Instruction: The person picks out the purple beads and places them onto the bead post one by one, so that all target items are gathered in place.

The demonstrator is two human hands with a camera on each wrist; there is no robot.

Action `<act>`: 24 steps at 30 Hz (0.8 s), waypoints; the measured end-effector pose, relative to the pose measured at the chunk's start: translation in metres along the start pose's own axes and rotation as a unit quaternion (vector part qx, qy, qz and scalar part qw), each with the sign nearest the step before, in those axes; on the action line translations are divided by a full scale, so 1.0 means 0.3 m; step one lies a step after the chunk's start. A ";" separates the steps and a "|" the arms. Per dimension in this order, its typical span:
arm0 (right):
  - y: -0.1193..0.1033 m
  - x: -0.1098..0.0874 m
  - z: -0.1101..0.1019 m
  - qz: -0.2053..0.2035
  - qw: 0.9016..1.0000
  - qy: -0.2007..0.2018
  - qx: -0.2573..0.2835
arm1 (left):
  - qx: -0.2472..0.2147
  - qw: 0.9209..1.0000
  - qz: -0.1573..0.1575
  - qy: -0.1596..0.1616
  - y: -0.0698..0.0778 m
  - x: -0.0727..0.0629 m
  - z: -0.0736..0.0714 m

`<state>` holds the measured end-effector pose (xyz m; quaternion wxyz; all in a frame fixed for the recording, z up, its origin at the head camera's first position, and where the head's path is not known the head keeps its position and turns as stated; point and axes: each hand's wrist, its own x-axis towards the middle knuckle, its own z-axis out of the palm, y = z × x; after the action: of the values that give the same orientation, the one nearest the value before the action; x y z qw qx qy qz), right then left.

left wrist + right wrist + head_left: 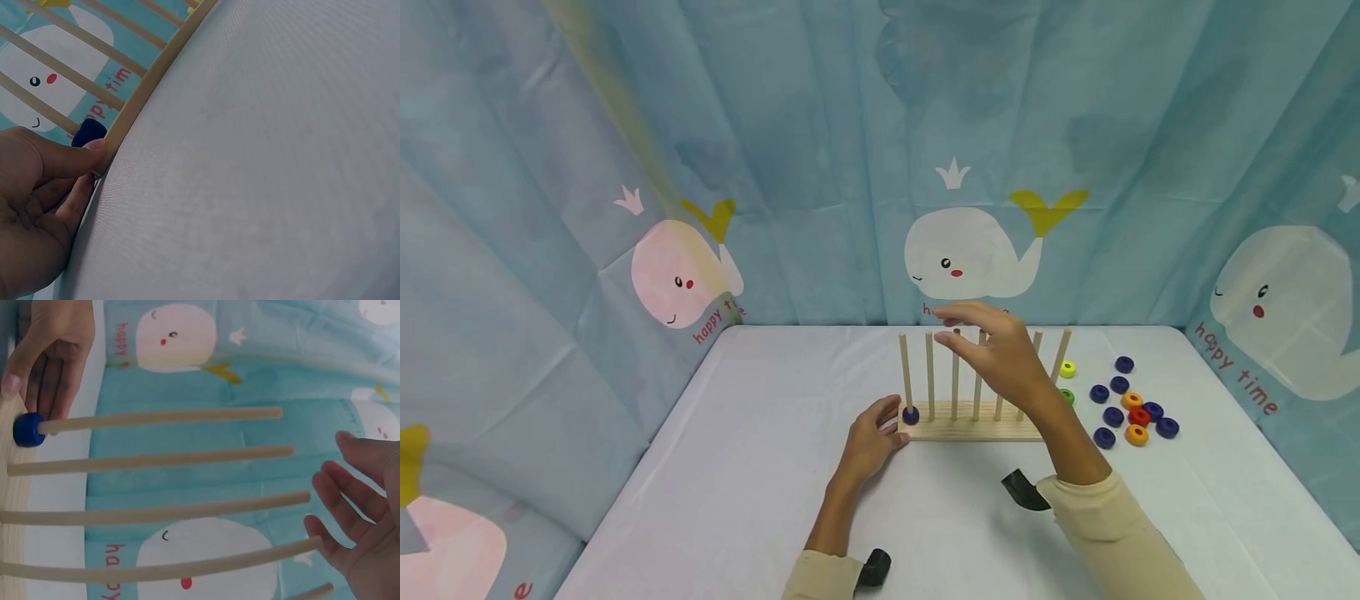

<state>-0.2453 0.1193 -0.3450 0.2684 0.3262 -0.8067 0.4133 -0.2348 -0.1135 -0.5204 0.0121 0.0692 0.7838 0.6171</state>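
Note:
A wooden peg rack [970, 431] with a row of upright dowels stands toward the back of the table. One dark blue ring [911, 415] sits at the foot of its leftmost peg [162, 419]. My left hand [867, 442] pinches the left end of the base, its thumb on the front edge, as the left wrist view shows close up. Over the tops of the pegs hovers my right hand [1003, 354], fingers and thumb spread apart around nothing. From the head view it covers part of the pegs on the right side.
Right of the rack lie loose rings: several dark blue ones [1104, 437], two orange [1137, 434] and a red one [1138, 416]. A yellow ring [1067, 368] and a green ring [1066, 397] lie behind the right forearm. A whale-print curtain [820, 167] hangs around the white table [737, 467].

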 end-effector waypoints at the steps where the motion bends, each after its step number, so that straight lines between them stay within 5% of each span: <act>1: 0.001 -0.006 -0.007 -0.001 1.000 0.003 -0.003 | -0.001 1.000 0.000 0.000 -0.001 0.000 0.000; 24: 0.046 -0.141 -0.152 0.030 0.995 0.093 0.008 | 0.011 1.000 0.002 0.003 -0.004 0.004 0.002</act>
<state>-0.2209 0.1767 -0.3579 0.3271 0.2636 -0.7842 0.4567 -0.2361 -0.1131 -0.5215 0.0077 0.0687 0.7907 0.6083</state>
